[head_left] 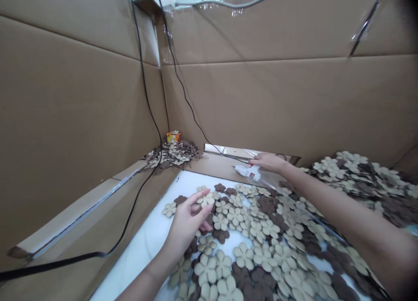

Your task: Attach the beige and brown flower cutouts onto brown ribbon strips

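My left hand (191, 211) pinches a beige felt-like flower cutout (206, 200) between thumb and fingers, just above the white board (192, 180). At the board's far edge, my right hand (270, 161) is closed at the handle side of a white hot glue gun (247, 172) with red parts. The gun's nozzle points left, and a clear glue stick trails from its back. My fingers partly hide the handle. Many loose beige flowers (243, 255) and dark brown flowers (221, 236) overlap across the board below and between my hands.
Tall cardboard walls (261, 92) enclose the work area. A black cable (143, 183) hangs down the left side, and a thinner cord (187, 101) runs to the gun. Flower piles lie in the far corner (173, 155), by an orange packet (173, 136), and at the right (355, 174).
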Tool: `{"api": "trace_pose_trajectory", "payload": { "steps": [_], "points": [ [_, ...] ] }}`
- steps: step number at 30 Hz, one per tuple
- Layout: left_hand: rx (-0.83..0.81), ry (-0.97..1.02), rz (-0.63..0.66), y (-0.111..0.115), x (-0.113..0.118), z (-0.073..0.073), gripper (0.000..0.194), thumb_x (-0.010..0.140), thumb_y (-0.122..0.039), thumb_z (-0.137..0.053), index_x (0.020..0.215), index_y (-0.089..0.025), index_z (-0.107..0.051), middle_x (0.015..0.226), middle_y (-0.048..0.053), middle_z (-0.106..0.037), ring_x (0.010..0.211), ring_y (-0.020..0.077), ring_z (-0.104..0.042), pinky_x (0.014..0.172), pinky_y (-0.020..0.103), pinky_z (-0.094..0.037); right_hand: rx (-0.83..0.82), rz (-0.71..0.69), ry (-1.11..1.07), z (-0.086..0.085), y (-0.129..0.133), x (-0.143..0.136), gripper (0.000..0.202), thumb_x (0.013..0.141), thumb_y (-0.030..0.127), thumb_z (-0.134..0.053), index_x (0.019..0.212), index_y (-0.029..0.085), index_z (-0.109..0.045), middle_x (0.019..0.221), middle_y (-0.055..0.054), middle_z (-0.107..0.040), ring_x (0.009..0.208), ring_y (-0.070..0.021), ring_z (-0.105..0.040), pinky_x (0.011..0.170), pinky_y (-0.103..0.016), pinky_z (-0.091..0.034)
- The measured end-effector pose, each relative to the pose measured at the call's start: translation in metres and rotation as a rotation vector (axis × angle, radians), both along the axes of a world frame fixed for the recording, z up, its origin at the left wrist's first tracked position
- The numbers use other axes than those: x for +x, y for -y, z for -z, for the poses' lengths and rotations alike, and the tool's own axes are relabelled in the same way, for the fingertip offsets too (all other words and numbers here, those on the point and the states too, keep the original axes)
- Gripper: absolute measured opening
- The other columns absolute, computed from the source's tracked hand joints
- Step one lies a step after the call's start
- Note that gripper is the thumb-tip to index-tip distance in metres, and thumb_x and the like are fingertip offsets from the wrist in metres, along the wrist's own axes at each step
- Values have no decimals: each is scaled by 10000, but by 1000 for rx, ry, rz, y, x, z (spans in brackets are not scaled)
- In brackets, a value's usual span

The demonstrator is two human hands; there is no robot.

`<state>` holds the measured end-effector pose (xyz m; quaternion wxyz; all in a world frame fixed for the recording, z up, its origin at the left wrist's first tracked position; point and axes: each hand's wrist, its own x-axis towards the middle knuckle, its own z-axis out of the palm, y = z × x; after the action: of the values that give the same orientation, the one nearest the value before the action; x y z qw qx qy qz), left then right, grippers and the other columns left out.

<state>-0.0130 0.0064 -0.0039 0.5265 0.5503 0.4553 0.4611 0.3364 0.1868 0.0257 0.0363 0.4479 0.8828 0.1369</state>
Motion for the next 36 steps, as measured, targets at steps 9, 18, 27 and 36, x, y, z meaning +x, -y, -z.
{"api": "trace_pose_trajectory", "payload": {
  "steps": [9, 18, 27, 36],
  "points": [
    [-66, 5, -21, 2, -2, -16, 595, 704, -350, -702, 1228, -133, -522, 563, -15, -653, 428, 138, -633, 416, 174, -452, 137, 108, -403, -23, 83, 20, 374, 855, 317, -446, 1193, 159, -469, 1103, -137, -606, 928, -234, -594, 777, -305, -441],
    [-41, 40, 41, 6, 2, -8, 647, 692, -350, -718, 1275, -151, -519, 546, -15, -657, 489, 157, -652, 491, 215, -500, -242, -139, -735, -40, 171, -42, 203, 775, 310, -579, 910, 177, -651, 771, -40, -675, 653, -157, -598, 599, -241, -416],
    [0, -6, 131, 11, 3, -3, 577, 774, -313, -654, 1302, -143, -493, 586, 4, -679, 633, 173, -692, 530, 203, -498, -238, -246, -682, -17, 188, -68, 296, 765, 320, -648, 1031, 193, -680, 868, -73, -728, 686, -170, -662, 622, -225, -460],
    [-9, 2, 210, 16, 7, -8, 548, 769, -294, -665, 1278, -168, -502, 682, 31, -718, 714, 188, -699, 545, 206, -522, -268, -209, -666, -20, 193, -72, 189, 791, 278, -602, 925, 168, -677, 794, -64, -720, 634, -145, -644, 597, -204, -430]
  ]
}}
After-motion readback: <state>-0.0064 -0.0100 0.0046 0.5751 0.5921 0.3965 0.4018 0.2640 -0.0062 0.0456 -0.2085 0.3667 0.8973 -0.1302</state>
